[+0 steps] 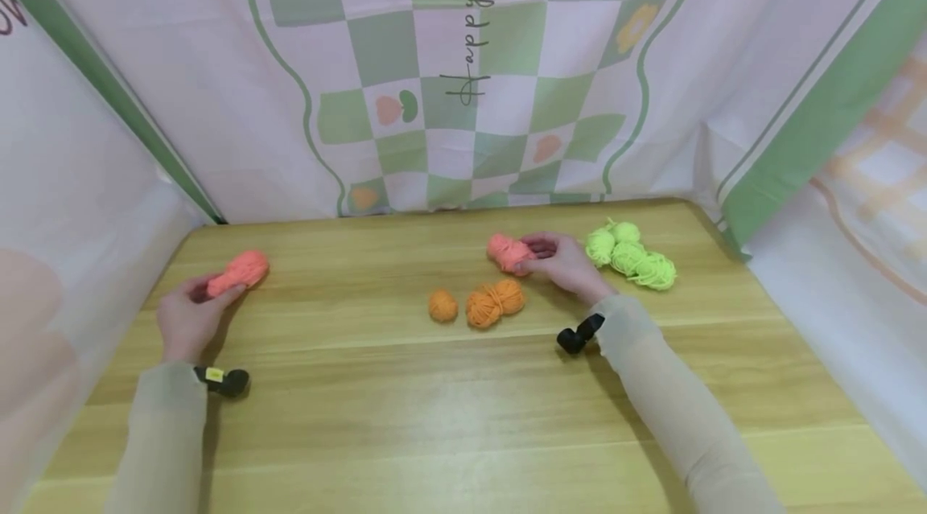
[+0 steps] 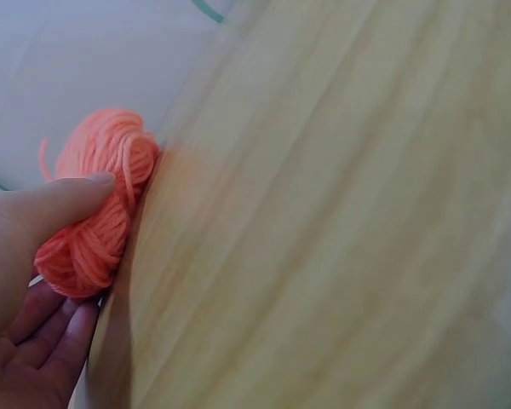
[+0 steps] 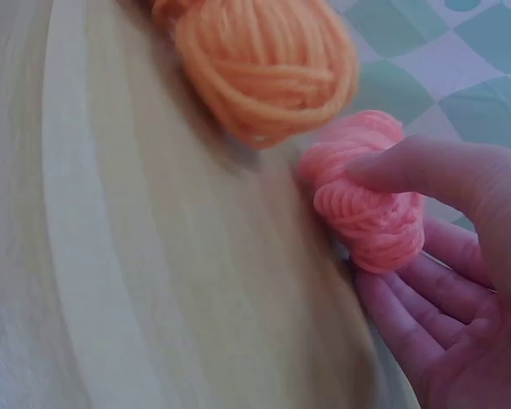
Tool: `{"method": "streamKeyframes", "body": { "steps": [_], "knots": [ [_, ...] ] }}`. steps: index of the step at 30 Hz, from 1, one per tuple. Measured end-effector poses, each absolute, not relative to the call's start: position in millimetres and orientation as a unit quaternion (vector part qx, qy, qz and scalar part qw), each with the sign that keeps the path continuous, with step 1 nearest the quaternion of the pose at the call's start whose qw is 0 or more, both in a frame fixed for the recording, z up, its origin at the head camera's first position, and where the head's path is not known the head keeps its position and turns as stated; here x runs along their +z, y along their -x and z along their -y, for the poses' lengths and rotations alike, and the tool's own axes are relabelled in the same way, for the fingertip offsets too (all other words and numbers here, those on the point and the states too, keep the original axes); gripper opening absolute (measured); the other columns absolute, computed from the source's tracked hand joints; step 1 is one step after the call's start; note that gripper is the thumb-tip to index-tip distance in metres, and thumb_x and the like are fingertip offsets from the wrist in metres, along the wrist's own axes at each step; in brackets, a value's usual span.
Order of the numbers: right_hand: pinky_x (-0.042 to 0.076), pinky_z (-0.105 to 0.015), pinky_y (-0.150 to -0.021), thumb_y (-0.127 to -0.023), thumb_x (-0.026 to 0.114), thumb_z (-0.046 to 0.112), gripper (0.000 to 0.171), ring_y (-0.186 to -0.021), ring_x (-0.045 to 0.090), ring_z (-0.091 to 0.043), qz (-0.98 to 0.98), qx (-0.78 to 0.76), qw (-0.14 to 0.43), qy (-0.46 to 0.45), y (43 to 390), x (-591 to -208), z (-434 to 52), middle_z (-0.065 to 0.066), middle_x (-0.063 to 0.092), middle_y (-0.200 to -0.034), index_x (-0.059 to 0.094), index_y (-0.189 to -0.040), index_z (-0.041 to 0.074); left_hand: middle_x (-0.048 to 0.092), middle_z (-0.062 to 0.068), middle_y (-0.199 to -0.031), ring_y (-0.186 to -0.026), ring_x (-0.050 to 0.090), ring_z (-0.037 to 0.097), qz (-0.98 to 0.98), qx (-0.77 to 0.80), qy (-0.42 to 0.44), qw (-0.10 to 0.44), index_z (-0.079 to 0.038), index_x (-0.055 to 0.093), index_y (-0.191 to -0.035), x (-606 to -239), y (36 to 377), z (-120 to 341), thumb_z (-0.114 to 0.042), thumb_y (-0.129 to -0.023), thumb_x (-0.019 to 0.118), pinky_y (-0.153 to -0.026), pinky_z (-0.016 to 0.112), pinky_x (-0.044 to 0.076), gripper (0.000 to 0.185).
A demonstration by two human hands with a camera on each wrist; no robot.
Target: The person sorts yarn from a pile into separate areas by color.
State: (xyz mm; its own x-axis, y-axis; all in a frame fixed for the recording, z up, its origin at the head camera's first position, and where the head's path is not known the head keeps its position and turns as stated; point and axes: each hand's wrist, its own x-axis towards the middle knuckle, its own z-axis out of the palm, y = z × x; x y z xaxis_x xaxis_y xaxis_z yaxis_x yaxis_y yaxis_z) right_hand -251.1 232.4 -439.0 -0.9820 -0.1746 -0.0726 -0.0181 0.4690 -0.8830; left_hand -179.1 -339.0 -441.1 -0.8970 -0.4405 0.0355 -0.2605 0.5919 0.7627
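We see a coral skein (image 1: 239, 273) pinched in the left hand (image 1: 190, 317), thumb and fingers parted by its thickness; the right hand (image 1: 568, 265) pinches a pink skein (image 1: 509, 253) likewise. Left of the right hand we see an orange bundle (image 1: 495, 304), then an orange ball (image 1: 442, 306); lime-green yarn (image 1: 632, 258) lies just right of that hand.

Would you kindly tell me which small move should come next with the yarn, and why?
Perhaps the left hand should bring its pink yarn toward the pink bundle in the right hand, since these matching pieces are far apart while the orange yarn and green yarn each sit grouped.
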Motion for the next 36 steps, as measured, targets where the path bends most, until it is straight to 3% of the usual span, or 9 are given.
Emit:
{"method": "streamKeyframes", "body": {
  "steps": [15, 29, 36],
  "knots": [
    [0.047, -0.042, -0.103, -0.087, 0.082, 0.016, 0.058, -0.114, 0.060, -0.030, -0.850, -0.518, 0.042, 0.085, 244, -399, -225, -0.016, 0.064, -0.127, 0.059, -0.137, 0.000, 0.061, 0.025, -0.133, -0.118, 0.055, 0.035, 0.888, -0.399, -0.193, 0.119, 0.003, 0.059, -0.139, -443, 179, 339, -0.045, -0.092, 0.075, -0.091, 0.039, 0.043, 0.069],
    [0.052, -0.033, -0.091, -0.085, 0.086, 0.023, 0.055, -0.104, 0.064, -0.024, -0.842, -0.528, -0.017, 0.108, 234, -363, -201, -0.010, 0.069, -0.121, 0.065, -0.133, 0.006, 0.062, 0.025, -0.132, -0.117, 0.056, 0.035, 0.888, -0.398, -0.193, 0.122, 0.004, 0.059, -0.137, -442, 178, 338, -0.044, -0.092, 0.075, -0.089, 0.036, 0.042, 0.068],
    [0.053, -0.036, -0.090, -0.083, 0.087, 0.022, 0.053, -0.102, 0.065, -0.025, -0.833, -0.539, -0.015, 0.120, 230, -353, -178, -0.008, 0.070, -0.118, 0.067, -0.130, 0.006, 0.062, 0.025, -0.131, -0.116, 0.056, 0.035, 0.888, -0.398, -0.193, 0.122, 0.004, 0.060, -0.137, -443, 178, 339, -0.044, -0.092, 0.075, -0.088, 0.036, 0.043, 0.068]
  ]
}}
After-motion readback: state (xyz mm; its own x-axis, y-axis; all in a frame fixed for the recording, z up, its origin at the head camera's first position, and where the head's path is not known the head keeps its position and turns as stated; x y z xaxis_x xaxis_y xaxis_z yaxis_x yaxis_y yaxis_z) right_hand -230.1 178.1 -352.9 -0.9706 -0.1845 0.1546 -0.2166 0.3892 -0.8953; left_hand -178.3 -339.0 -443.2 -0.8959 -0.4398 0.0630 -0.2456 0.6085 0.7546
